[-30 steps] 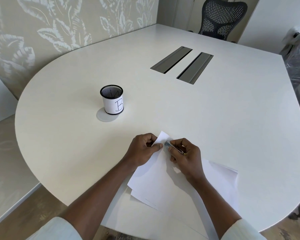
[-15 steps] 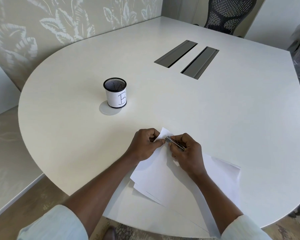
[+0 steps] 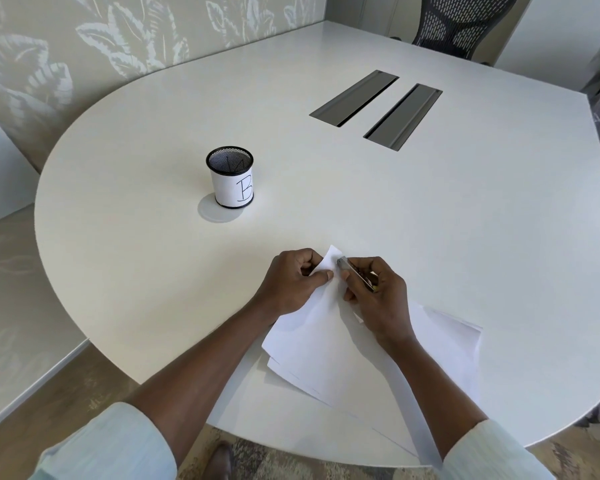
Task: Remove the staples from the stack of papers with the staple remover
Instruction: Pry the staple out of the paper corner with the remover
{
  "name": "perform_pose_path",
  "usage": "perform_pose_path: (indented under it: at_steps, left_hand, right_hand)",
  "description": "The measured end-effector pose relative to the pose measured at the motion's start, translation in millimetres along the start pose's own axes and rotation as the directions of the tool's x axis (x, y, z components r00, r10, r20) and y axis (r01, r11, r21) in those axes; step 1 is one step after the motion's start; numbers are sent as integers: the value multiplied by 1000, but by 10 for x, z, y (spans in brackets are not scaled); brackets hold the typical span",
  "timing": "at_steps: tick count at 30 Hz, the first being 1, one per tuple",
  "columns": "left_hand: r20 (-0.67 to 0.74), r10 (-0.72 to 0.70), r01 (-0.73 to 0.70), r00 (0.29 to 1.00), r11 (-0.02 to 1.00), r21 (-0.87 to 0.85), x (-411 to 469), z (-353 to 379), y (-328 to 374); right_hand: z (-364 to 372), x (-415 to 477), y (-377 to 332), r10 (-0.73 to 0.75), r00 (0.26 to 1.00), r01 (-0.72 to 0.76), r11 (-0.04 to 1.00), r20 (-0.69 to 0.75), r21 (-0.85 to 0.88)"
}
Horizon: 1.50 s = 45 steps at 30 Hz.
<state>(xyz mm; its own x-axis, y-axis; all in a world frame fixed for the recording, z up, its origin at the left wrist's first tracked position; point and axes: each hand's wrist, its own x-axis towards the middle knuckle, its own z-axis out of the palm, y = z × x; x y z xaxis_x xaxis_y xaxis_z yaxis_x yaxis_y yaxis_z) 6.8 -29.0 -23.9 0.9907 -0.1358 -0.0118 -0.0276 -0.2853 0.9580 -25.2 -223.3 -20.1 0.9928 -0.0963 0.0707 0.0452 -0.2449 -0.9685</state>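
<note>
A stack of white papers (image 3: pixel 326 344) lies on the near part of the white table (image 3: pixel 430 220), its far corner lifted. My left hand (image 3: pixel 293 278) pinches that corner between thumb and curled fingers. My right hand (image 3: pixel 378 296) grips a slim metal staple remover (image 3: pixel 355 273), whose tip sits against the raised corner just right of my left thumb. No staple can be made out at this size.
A black mesh pen cup (image 3: pixel 231 181) wrapped in paper marked "B" stands to the far left. Two grey cable slots (image 3: pixel 376 107) sit in the table's middle. A black mesh chair (image 3: pixel 461 24) stands behind the far edge. The table's near edge curves below my forearms.
Both hands stay at the paper corner; the remover's tip has crept slightly further up the corner. The view has tilted and shifted a little.
</note>
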Motion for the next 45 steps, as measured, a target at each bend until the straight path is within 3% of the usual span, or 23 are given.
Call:
perform_pose_path:
  at_steps: [7,13,17,22,45]
  left_hand:
    - [-17,-53,52,998,999,-7,-8,-17,35]
    - [-22,-74,75,997,997,27,-7,0,78]
    - [-21,-76,76,997,997,29,-1,-5,73]
    - [-19,-53,54,998,998,43,-5,-9,58]
    - [-5,-1,1,1000,998,61,-51,-19,85]
  right_hand:
    - [-49,15,4,29,999,-30,998,14,54]
    - [-150,162,-126,152,981,-166,978,120,126]
    - [-157,191,-123,49,994,-48,999,94,-8]
    - [-108,86,3,10,998,-4,995,66,-95]
    - [-95,78,91,-114,991,126,975,71,-184]
